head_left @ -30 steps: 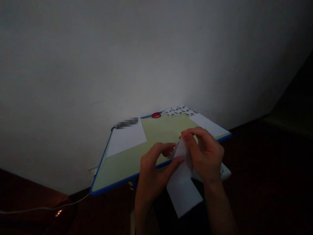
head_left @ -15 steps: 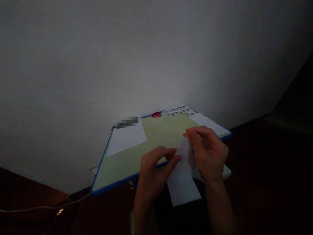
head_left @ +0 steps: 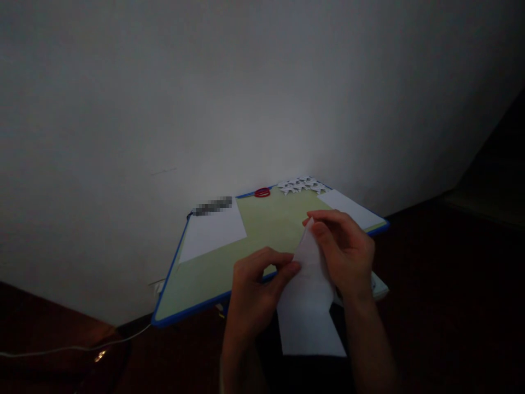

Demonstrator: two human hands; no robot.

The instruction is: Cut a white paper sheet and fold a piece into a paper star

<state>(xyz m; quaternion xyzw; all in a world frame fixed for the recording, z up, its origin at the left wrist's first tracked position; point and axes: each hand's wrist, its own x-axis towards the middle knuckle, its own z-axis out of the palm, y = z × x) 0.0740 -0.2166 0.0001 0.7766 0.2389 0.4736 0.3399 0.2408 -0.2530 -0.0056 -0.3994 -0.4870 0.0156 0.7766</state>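
Observation:
A white sheet of paper [head_left: 307, 312], folded to a point at its top, hangs in the air in front of a small table. My left hand [head_left: 254, 293] pinches its left edge between thumb and fingers. My right hand [head_left: 344, 254] is closed on the pointed top and right side. The lower part of the sheet hangs free below both hands.
A green-topped table with a blue rim [head_left: 192, 312] stands against a white wall. On it lie a white sheet [head_left: 213, 230] at left, another sheet [head_left: 350, 210] at right, a red ring [head_left: 262, 192] and several small folded white paper shapes [head_left: 301, 185] at the back. A white cable [head_left: 69, 347] runs over the dark floor.
The paper has turned so its lower end hangs straighter down and more to the right. My right hand has shifted slightly along the pointed top; my left hand keeps its pinch.

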